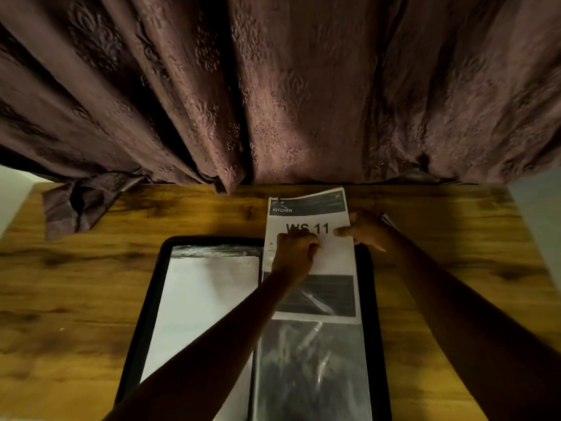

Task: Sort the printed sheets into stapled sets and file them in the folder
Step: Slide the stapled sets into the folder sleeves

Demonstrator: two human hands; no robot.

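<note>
Now the stapled set (309, 256), headed KITCHEN and WS 11, lies partly over the right-hand page of the open folder (151, 299), its top end reaching past the folder's far rim onto the wooden surface (91, 284). A staple (277, 199) shows at its top left corner. The left hand (296, 256) rests on the middle of the sheet with its fingers curled, seemingly pinching the paper, though exactly how they pinch it is hard to tell. The right hand (368, 230) holds the right edge, thumb on top and fingers under or beside the sheet.

Judging by looks, the set is light, thin and floppy; it would bend or crease if lifted by one corner, and the pages could fan away from the single staple. Holding both long edges, or the bottom edge, should keep it flat while it slides into a pocket. The glossy sleeve (312, 369) on the right page looks slippery and limp, so its mouth may need lifting open first.

On the left page another sleeve holds white paper (200, 314). A brown curtain (273, 86) hangs just behind the surface, its hem touching the far edge near the set's top; it could snag the paper if pushed further back. Something pale peeks out beyond the right hand, too hidden to identify.
</note>
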